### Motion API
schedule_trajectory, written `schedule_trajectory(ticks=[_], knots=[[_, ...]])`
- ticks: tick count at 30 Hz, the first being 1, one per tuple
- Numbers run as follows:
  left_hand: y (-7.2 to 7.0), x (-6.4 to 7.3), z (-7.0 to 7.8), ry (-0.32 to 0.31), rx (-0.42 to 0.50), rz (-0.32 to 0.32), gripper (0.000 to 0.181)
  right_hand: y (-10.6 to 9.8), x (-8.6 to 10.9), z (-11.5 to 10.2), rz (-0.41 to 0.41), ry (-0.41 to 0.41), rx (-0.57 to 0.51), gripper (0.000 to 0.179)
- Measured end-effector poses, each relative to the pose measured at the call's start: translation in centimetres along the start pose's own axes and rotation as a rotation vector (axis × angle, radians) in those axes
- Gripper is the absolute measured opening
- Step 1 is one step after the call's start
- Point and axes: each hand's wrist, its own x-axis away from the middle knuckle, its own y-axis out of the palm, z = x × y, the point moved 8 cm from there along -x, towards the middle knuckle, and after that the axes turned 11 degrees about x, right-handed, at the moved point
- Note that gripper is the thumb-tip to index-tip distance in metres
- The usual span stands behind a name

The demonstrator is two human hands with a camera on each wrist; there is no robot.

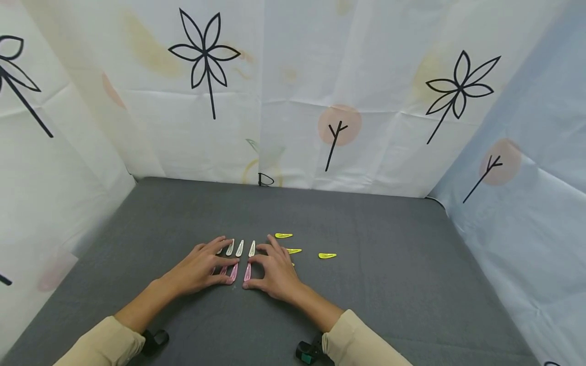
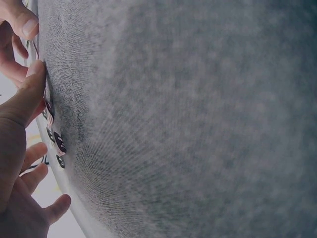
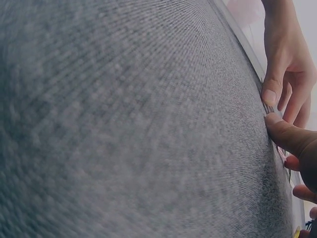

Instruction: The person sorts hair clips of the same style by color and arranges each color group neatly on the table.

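Note:
Two rows of snap hair clips lie on the grey cloth, white ones behind pink ones. My left hand point(image 1: 203, 267) has its thumb and index finger at the two ends of a pink hair clip point(image 1: 234, 272), pinching it lengthwise. Just to the right, my right hand point(image 1: 276, 272) pinches another pink hair clip point(image 1: 247, 272) the same way. Further pink clips point(image 1: 224, 270) sit partly hidden under the left fingers. Behind them stand the white clips point(image 1: 240, 248), the rightmost white clip point(image 1: 252, 248) close to the right hand's fingers. In the left wrist view, both thumbs are low at the cloth.
Yellow hair clips lie right of the hands: one at the back point(image 1: 284, 235), one partly behind the right fingers point(image 1: 295, 250), one farther right point(image 1: 327, 255). Patterned white curtains point(image 1: 293, 147) enclose the grey table point(image 1: 389, 284) at the back and sides.

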Motion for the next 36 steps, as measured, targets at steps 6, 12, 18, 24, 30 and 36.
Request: schedule_trajectory(ticks=[6,12,18,24,30,36], knots=[[-0.1,0.0,0.0,0.006,-0.002,0.003,0.051,-0.2,0.1,-0.1,0.0,-0.003,0.002,0.055],[0.0,0.0,-0.1,-0.009,0.002,-0.008,0.052,-0.7,0.5,0.0,-0.004,-0.008,-0.025,0.054],[0.0,0.1,-0.1,-0.012,0.002,-0.011,0.051,-2.3,1.2,1.1,0.037,-0.032,-0.057,0.054],[-0.2,0.1,0.2,0.022,0.001,0.016,0.05,-4.0,3.0,4.2,0.057,-0.01,-0.081,0.055],[-0.3,0.2,0.3,0.023,-0.001,0.014,0.05,-5.5,5.0,8.1,0.105,0.048,-0.088,0.053],[-0.3,0.2,0.4,0.026,-0.001,0.018,0.05,-6.3,6.4,11.1,0.138,0.127,-0.038,0.047]])
